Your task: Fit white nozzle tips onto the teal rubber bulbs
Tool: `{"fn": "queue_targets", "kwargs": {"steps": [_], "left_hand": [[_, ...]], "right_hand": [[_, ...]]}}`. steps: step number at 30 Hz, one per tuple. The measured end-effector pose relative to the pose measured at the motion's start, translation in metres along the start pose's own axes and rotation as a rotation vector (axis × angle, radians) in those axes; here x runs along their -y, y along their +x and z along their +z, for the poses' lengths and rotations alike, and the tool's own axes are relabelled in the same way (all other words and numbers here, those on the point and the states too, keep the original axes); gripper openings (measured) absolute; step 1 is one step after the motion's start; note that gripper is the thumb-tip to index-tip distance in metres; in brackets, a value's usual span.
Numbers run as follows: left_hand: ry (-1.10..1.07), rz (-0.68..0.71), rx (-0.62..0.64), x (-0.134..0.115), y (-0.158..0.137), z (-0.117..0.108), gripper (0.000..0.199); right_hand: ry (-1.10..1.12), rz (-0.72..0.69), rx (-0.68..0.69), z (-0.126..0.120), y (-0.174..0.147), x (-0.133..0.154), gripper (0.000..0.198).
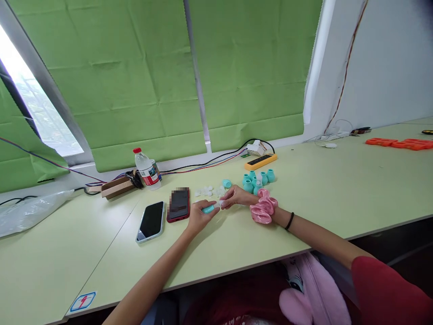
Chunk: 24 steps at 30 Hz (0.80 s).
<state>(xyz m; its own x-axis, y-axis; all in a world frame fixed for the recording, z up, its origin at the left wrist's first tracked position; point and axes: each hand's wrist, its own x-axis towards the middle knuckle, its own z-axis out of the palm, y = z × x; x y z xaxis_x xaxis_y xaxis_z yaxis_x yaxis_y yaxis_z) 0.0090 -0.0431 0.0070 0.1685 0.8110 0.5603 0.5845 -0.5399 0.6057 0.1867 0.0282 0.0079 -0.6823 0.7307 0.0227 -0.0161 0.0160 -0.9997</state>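
Teal piece [207, 209] near frame centre, long axis nearly level, right end tilted slightly up; smooth, plastic-looking. Beneath, pale table [314, 194], flat and smooth. Left of centre, clear bottle [143, 163] with red-and-white label [150, 178], too small to read. Left hand [199, 216], grasping the teal piece; right hand [236, 196], pinching white piece [221, 203] at its right end. Right of centre, rounded teal pots [248, 185]. Just above the left hand, scattered whitish bits [209, 193].
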Motion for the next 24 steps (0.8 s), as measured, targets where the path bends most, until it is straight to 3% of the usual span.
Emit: {"fn": "queue_targets", "kwargs": {"steps": [6, 15, 20, 24], "left_hand": [[0.174, 0.188, -0.028, 0.0, -0.003, 0.002, 0.028], [0.381, 0.33, -0.122, 0.007, -0.007, 0.008, 0.026], [0.412, 0.347, -0.131, 0.005, -0.008, 0.008, 0.024], [0.265, 0.279, -0.212, -0.001, -0.006, 0.006, 0.024]], "right_hand": [[0.113, 0.064, 0.039, 0.0, -0.001, -0.001, 0.027], [0.212, 0.125, 0.025, -0.001, 0.001, 0.002, 0.03], [0.252, 0.137, 0.02, 0.0, 0.001, 0.003, 0.031], [0.252, 0.049, 0.016, 0.002, 0.0, 0.009, 0.029]]}}
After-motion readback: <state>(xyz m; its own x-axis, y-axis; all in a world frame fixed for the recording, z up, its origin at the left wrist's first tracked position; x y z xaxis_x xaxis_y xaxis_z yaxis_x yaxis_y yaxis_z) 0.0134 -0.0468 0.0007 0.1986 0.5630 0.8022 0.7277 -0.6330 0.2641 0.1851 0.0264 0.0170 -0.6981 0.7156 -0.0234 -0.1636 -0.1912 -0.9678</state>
